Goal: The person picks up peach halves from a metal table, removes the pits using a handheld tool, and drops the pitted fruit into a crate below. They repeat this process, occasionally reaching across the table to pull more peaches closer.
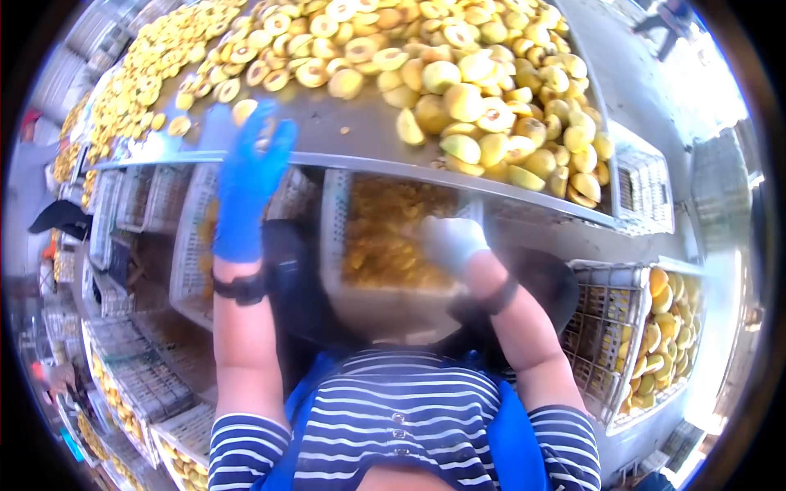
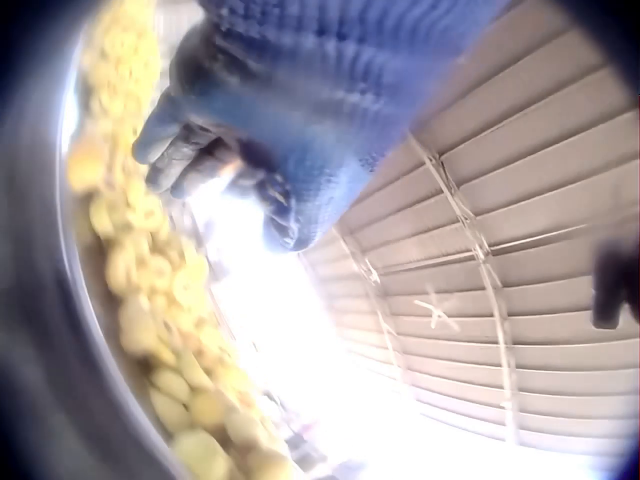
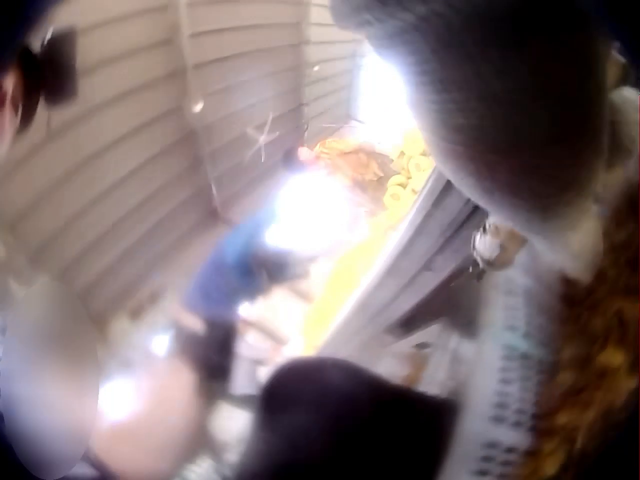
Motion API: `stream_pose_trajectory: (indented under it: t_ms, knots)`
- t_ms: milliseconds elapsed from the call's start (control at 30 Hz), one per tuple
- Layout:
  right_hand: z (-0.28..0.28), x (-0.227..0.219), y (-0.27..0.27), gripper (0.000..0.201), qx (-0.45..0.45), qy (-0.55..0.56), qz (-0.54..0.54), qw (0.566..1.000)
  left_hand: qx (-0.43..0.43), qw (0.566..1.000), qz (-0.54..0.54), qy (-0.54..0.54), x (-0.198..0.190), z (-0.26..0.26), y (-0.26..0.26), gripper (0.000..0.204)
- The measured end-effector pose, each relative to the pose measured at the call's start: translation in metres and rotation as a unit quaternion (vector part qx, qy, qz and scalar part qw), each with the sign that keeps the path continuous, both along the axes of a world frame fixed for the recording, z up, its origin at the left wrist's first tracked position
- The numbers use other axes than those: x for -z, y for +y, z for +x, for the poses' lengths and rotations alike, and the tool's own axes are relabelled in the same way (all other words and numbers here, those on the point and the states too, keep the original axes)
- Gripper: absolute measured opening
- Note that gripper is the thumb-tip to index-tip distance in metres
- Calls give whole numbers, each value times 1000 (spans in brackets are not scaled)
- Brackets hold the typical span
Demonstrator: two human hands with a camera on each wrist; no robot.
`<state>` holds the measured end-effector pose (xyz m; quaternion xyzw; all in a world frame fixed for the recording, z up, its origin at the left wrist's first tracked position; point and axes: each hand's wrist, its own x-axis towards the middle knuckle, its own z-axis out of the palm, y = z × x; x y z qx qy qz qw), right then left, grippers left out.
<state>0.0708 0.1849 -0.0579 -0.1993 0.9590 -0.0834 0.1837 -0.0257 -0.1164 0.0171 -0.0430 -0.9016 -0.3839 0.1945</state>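
The left hand (image 1: 252,184), in a blue glove, reaches over the metal table's near edge (image 1: 327,159), beside a fruit half (image 1: 243,110). Its fingers are spread and partly bent; a small pale patch shows between them, but whether it is held fruit is unclear. In the left wrist view the same hand (image 2: 270,130) has bent fingers above rows of yellow fruit (image 2: 150,270). The right hand (image 1: 454,244), gloved in white and blurred, is over a crate of brown-yellow pieces (image 1: 385,237). Dark and blurred in the right wrist view, that hand (image 3: 500,110) hides its fingers.
Halved yellow fruit (image 1: 491,106) is heaped across the table's back and right. A crate of fruit halves (image 1: 663,335) stands at the right, with stacked crates (image 1: 147,360) at the left. Another person (image 1: 673,24) is at the top right.
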Motion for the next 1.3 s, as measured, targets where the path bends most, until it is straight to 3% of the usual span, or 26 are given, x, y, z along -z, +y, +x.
stream_pose_trajectory:
  t_ms: [67, 133, 200, 233, 300, 333, 367, 433, 467, 500, 533, 600, 633, 667, 733, 767, 800, 833, 867, 900, 933, 1000, 1200, 1233, 1267, 1300]
  knots:
    - [-1, 34, 14, 17, -52, 24, 10, 998, 117, 992, -36, -10, -7, -13, 75, 56]
    - [7, 26, 22, 15, 36, 47, -130, 990, 158, 981, -98, -60, 19, -39, 124, 62]
    - [4, -3, 25, 20, 133, 37, -160, 977, 267, 957, -111, 10, 67, -67, 147, 61]
    - [2, -19, 28, 25, 155, 67, -183, 969, 231, 964, -64, -117, 73, -76, 154, 58]
    - [-2, -38, 29, 37, 210, 101, -281, 931, 274, 947, 29, -164, 53, -77, 148, 55]
    - [-5, -41, 31, 43, 241, 105, -360, 895, 286, 928, 144, -191, 82, -93, 124, 58]
    - [-10, -43, 33, 46, 265, 114, -398, 871, 312, 913, 210, -155, 64, -81, 124, 58]
    - [-16, -47, 25, 50, 318, 99, -451, 828, 381, 889, 216, -131, 21, -50, 124, 63]
    - [-23, -37, 18, 53, 315, 77, -533, 781, 405, 871, 246, -127, 8, -38, 123, 63]
    - [-34, -4, 7, 44, 258, 135, -505, 812, 407, 861, 269, -142, -4, -18, 125, 59]
    - [-48, 32, -7, 34, 123, 268, -485, 824, 402, 855, 291, -147, -15, -2, 127, 55]
    - [-34, -32, -22, 27, 249, -81, -734, 626, 394, 821, 392, -129, -3, 5, 133, 60]
    - [-36, -38, -28, 27, 266, -84, -722, 634, 386, 842, 373, -59, 18, -4, 130, 56]
    - [-42, -25, -29, 28, 280, -66, -662, 692, 385, 854, 349, 7, 34, -9, 125, 54]
    - [-45, -36, -33, 29, 205, 105, -542, 808, 337, 715, 584, -186, 31, -8, 123, 54]
    - [-41, -46, -33, 29, 198, 103, -543, 810, 332, 718, 587, -171, 33, -3, 124, 55]
    - [-38, -54, -37, 30, 192, 126, -484, 845, 328, 718, 590, -169, 32, -1, 122, 55]
    - [-35, -56, -41, 32, 186, 146, -423, 875, 312, 778, 529, -132, 28, 3, 120, 56]
    - [-34, -54, -44, 32, 183, 141, -421, 877, 293, 832, 462, -94, 26, 5, 117, 56]
    - [-35, -53, -46, 32, 171, 154, -402, 886, 253, 777, 555, -158, 32, -4, 114, 52]
    - [-36, -51, -48, 33, 161, 167, -382, 895, 248, 776, 558, -157, 33, -3, 111, 52]
    - [-36, -50, -51, 33, 166, 151, -366, 903, 249, 886, 386, -55, 30, -1, 107, 47]
    - [-38, -50, -59, 31, 194, 80, -331, 920, 188, 945, 269, 6, 26, 2, 107, 42]
    - [-37, -48, -60, 30, 197, 62, -345, 915, 188, 945, 268, 4, 23, 5, 109, 42]
    - [-36, -47, -61, 30, 199, 61, -347, 915, 163, 884, 429, -89, 20, 7, 112, 42]
    - [-37, -46, -62, 30, 199, 65, -356, 911, 132, 788, 574, -178, 18, 6, 113, 42]
